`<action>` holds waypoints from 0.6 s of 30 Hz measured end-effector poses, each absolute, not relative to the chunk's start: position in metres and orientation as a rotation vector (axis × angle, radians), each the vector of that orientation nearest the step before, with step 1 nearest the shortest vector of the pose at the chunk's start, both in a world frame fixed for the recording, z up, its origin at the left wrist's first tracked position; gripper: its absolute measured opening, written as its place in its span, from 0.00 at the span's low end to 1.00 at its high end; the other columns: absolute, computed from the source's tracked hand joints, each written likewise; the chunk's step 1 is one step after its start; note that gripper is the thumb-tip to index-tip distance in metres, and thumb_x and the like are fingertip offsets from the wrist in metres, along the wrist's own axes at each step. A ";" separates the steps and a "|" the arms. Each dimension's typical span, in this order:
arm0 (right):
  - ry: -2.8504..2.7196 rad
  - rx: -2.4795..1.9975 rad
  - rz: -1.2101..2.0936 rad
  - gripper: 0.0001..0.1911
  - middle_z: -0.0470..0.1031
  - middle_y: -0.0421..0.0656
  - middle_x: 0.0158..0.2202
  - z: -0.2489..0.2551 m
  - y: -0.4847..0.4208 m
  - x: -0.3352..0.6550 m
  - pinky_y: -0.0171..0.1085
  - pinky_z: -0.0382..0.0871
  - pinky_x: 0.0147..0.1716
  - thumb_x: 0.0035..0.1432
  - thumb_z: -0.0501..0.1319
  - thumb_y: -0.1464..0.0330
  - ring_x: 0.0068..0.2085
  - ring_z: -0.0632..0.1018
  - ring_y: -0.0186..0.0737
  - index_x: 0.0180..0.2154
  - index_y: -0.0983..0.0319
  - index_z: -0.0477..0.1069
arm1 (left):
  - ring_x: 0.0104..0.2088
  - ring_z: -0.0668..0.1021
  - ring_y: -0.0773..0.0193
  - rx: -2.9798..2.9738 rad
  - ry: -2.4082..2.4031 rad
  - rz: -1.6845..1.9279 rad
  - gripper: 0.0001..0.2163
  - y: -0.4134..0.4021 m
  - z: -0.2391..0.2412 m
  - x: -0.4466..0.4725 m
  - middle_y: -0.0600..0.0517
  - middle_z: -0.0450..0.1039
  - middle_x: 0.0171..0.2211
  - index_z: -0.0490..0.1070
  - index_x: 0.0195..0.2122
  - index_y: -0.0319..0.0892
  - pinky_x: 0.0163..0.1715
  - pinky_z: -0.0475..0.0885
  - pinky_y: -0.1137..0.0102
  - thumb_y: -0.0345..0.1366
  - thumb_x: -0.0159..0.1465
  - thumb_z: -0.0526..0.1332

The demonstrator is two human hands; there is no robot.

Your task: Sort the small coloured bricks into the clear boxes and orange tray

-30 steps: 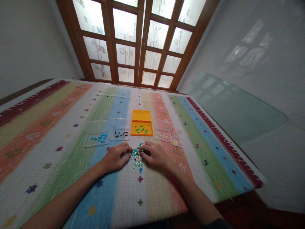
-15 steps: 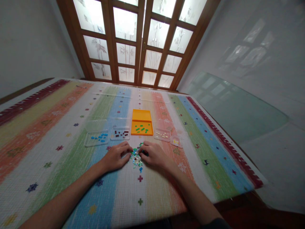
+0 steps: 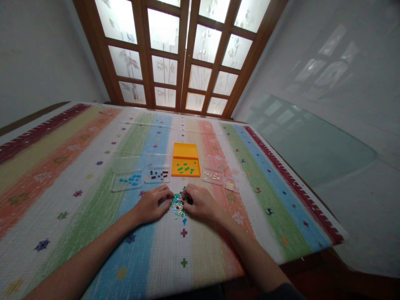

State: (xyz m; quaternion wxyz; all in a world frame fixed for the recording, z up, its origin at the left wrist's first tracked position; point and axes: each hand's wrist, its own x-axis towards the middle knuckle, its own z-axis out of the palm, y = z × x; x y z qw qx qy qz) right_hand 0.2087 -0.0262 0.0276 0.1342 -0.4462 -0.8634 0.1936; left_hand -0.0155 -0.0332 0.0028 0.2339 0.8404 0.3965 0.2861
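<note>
A loose pile of tiny building bricks (image 3: pixel 178 204), mixed green, white, blue and dark, lies on the striped tablecloth between my hands. My left hand (image 3: pixel 153 203) rests at the pile's left edge, its fingers curled and thumb bent in toward them. At the right edge, my right hand (image 3: pixel 200 201) has its fingers closed over the bricks, tips pointing down. Whatever either hand's fingertips hold is too small or hidden to make out. One blue brick (image 3: pixel 184 221) lies apart, just below the pile.
Beyond the hands stands an open orange case (image 3: pixel 176 160) with green bricks. To its left are clear boxes with blue bricks (image 3: pixel 134 180) and dark brown bricks (image 3: pixel 165 172). On its right, clear boxes hold cream bricks (image 3: pixel 215 176) and yellowish pieces (image 3: pixel 230 183).
My right hand's fingers have shifted very slightly at the pile's edge. My left hand, the boxes and the orange case stay as they were.
</note>
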 end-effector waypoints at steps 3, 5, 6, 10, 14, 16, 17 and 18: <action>-2.514 -1.302 0.516 0.04 0.73 0.42 0.35 0.029 -0.027 0.209 0.35 0.59 0.33 0.57 0.62 0.71 0.32 0.71 0.36 0.36 0.63 0.74 | 0.28 0.72 0.67 2.305 1.082 0.789 0.07 -0.033 0.003 -0.015 0.53 0.70 0.32 0.74 0.37 0.42 0.31 0.67 0.72 0.33 0.65 0.57; -2.522 -1.314 0.495 0.04 0.73 0.42 0.34 0.030 -0.027 0.209 0.35 0.59 0.32 0.60 0.62 0.70 0.32 0.70 0.35 0.36 0.63 0.75 | 0.28 0.72 0.67 2.305 1.080 0.792 0.07 -0.033 0.003 -0.016 0.53 0.70 0.32 0.74 0.37 0.41 0.31 0.67 0.72 0.33 0.65 0.57; -2.527 -1.315 0.489 0.04 0.73 0.42 0.34 0.030 -0.027 0.209 0.35 0.59 0.32 0.61 0.62 0.69 0.32 0.70 0.35 0.36 0.63 0.75 | 0.28 0.72 0.67 2.306 1.079 0.793 0.06 -0.033 0.003 -0.016 0.53 0.70 0.32 0.74 0.37 0.41 0.31 0.67 0.72 0.33 0.65 0.57; -2.544 -1.301 0.481 0.06 0.73 0.43 0.34 0.027 -0.027 0.207 0.35 0.58 0.32 0.62 0.61 0.69 0.32 0.71 0.36 0.34 0.63 0.76 | 0.28 0.72 0.66 2.317 1.080 0.790 0.07 -0.033 0.004 -0.015 0.52 0.70 0.32 0.74 0.37 0.41 0.31 0.67 0.72 0.33 0.65 0.56; -2.532 -1.294 0.468 0.04 0.74 0.43 0.34 0.024 -0.027 0.204 0.36 0.58 0.32 0.58 0.61 0.71 0.32 0.71 0.36 0.34 0.64 0.74 | 0.28 0.72 0.66 2.308 1.090 0.777 0.07 -0.033 0.005 -0.014 0.52 0.71 0.32 0.74 0.37 0.42 0.31 0.67 0.72 0.33 0.65 0.56; -2.523 -1.292 0.457 0.03 0.74 0.43 0.34 0.023 -0.028 0.203 0.36 0.58 0.31 0.57 0.61 0.71 0.31 0.70 0.36 0.34 0.64 0.74 | 0.28 0.72 0.66 2.304 1.090 0.772 0.07 -0.033 0.006 -0.014 0.52 0.71 0.31 0.74 0.37 0.41 0.31 0.67 0.72 0.34 0.65 0.57; -2.513 -1.296 0.449 0.03 0.74 0.43 0.34 0.023 -0.028 0.202 0.36 0.57 0.31 0.56 0.61 0.71 0.31 0.70 0.36 0.34 0.63 0.73 | 0.28 0.72 0.66 2.303 1.090 0.771 0.07 -0.033 0.006 -0.014 0.52 0.71 0.31 0.74 0.37 0.41 0.31 0.67 0.72 0.34 0.65 0.57; -2.502 -1.305 0.443 0.03 0.74 0.43 0.33 0.023 -0.028 0.201 0.36 0.57 0.31 0.56 0.61 0.71 0.31 0.70 0.36 0.33 0.63 0.73 | 0.28 0.72 0.66 2.300 1.090 0.776 0.07 -0.033 0.006 -0.014 0.52 0.71 0.32 0.74 0.37 0.41 0.31 0.67 0.72 0.34 0.65 0.57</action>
